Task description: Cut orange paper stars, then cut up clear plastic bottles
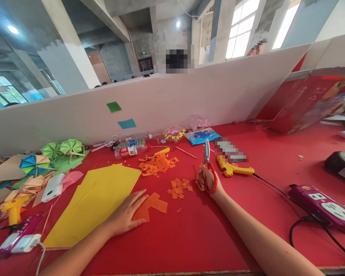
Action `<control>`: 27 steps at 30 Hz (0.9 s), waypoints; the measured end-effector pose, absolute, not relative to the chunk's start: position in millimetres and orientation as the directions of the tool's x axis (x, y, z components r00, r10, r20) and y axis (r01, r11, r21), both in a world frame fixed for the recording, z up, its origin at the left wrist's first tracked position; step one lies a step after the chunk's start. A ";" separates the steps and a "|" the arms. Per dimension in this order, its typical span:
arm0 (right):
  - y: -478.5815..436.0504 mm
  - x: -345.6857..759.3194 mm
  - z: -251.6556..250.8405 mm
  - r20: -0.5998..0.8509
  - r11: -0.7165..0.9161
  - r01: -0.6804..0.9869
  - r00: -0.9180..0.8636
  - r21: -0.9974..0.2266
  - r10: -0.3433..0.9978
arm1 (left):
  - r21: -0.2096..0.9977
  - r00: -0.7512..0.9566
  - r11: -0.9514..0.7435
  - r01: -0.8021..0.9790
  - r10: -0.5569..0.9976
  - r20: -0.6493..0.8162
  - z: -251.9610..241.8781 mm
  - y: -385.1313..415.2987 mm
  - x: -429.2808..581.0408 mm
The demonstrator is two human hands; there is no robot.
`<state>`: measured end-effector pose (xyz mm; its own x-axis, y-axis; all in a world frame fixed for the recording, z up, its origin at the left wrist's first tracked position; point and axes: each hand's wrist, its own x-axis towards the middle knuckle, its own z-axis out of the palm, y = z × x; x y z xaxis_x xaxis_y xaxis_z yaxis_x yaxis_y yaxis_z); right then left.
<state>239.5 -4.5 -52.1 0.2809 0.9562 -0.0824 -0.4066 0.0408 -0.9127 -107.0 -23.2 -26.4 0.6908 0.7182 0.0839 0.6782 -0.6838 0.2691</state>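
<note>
A: From the head view: pressing flat on the orange paper [158, 205] with the left hand [126, 216], fingers spread wide. Gripping the scissors [207, 163] in the right hand [208, 182], blades pointing away from the wrist.

B: Could go wrong how?

A: Might poke somebody with those sharp tips, held up like that. Might scatter the little orange stars [178, 188] just left of the right hand with one bump. Might snag the glue gun [234, 168] cord just to its right.

B: Hard to see anything?

A: Yes. Can't tell about the blades, shut tight or a bit apart. Hiding part of the orange paper under the left palm. Cut off near the elbows too.
</note>
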 end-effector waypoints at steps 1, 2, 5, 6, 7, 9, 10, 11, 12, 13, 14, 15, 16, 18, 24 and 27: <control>-4.4 239.7 -52.5 -0.083 0.041 -0.410 0.279 -0.911 0.957 | 0.267 0.693 -0.684 0.679 0.717 0.075 -28.6 -25.7 -107.9; -4.3 239.9 -52.8 -0.083 0.041 -0.413 0.278 -0.910 0.957 | 0.273 0.690 -0.679 0.682 0.721 0.068 -29.9 -26.7 -107.7; -3.8 240.3 -53.2 -0.083 0.042 -0.418 0.276 -0.908 0.957 | 0.328 0.665 -0.633 0.701 0.746 0.017 -27.0 -24.4 -103.5; -3.8 240.4 -53.1 -0.083 0.041 -0.418 0.275 -0.907 0.958 | 0.355 0.654 -0.607 0.711 0.756 -0.018 -24.0 -22.8 -101.8; -3.8 240.5 -53.0 -0.084 0.040 -0.418 0.274 -0.907 0.958 | 0.385 0.639 -0.572 0.724 0.767 -0.061 -20.4 -21.1 -100.0; -4.1 240.5 -52.6 -0.086 0.037 -0.418 0.271 -0.908 0.959 | 0.443 0.594 -0.480 0.758 0.788 -0.162 -12.5 -17.7 -96.2; -4.3 240.4 -52.3 -0.087 0.035 -0.417 0.270 -0.908 0.959 | 0.462 0.563 -0.425 0.779 0.798 -0.215 -8.8 -16.2 -94.1; -4.5 240.2 -51.9 -0.087 0.034 -0.416 0.270 -0.909 0.959 | 0.469 0.528 -0.371 0.802 0.806 -0.266 -5.5 -14.8 -91.7; -4.7 240.1 -51.4 -0.088 0.034 -0.414 0.271 -0.910 0.958 | 0.465 0.495 -0.324 0.824 0.811 -0.312 -2.7 -13.7 -89.1; -4.9 240.0 -50.9 -0.088 0.033 -0.411 0.273 -0.911 0.958 | 0.454 0.470 -0.293 0.841 0.811 -0.347 -0.5 -13.0 -86.6; -5.1 239.8 -50.4 -0.088 0.033 -0.407 0.275 -0.913 0.957 | 0.443 0.457 -0.279 0.852 0.808 -0.370 1.1 -12.7 -84.3; -5.2 239.7 -49.9 -0.088 0.032 -0.402 0.277 -0.915 0.957 | 0.436 0.458 -0.280 0.855 0.804 -0.380 1.8 -12.9 -82.3; -5.2 239.7 -49.7 -0.088 0.032 -0.397 0.280 -0.917 0.956 | 0.438 0.467 -0.291 0.851 0.801 -0.374 1.9 -13.7 -80.9; -5.1 239.6 -49.7 -0.087 0.032 -0.387 0.286 -0.922 0.954 | 0.452 0.482 -0.312 0.836 0.810 -0.333 -0.2 -16.9 -79.7; -3.9 240.1 -53.2 -0.096 0.010 -0.344 0.289 -0.939 0.952 | 0.469 0.319 -0.134 0.873 0.884 -0.342 -11.8 -29.2 -84.4; -4.0 240.4 -52.2 -0.103 -0.014 -0.306 0.278 -0.952 0.955 | 0.480 0.279 -0.104 0.871 0.909 -0.310 -15.4 -34.1 -86.8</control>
